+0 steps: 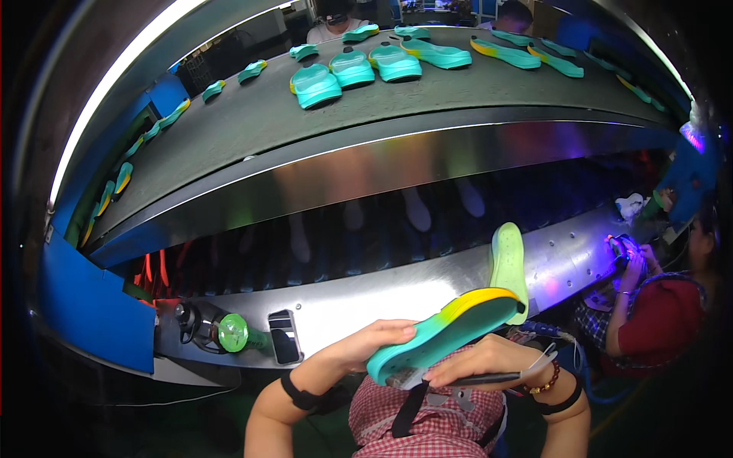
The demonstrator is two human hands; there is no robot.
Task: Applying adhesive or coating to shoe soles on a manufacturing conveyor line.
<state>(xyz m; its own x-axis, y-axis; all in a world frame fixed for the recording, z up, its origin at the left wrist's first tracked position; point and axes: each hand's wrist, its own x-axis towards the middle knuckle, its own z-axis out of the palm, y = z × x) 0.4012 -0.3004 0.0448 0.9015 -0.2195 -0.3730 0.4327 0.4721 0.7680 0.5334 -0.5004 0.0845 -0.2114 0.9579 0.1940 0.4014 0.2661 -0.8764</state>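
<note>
My left hand (374,343) grips the side of a teal shoe sole (435,336) with a yellow toe end, held tilted above the metal ledge. Its fingers wrap under the sole and the thumb lies on top. Close to the heel end, my right hand (489,359) is closed round a slim dark-handled tool (492,378). The working end of that tool is hard to make out against the sole. Just behind the held sole, a pale green shoe sole (508,256) lies on the ledge, partly covered by it.
Many teal and yellow soles (351,67) lie along the dark conveyor belt (237,130). A phone (285,336), a green-capped bottle (234,333) and a dark jug (200,324) are on the ledge (328,309) at left. A person in red (664,320) works at right.
</note>
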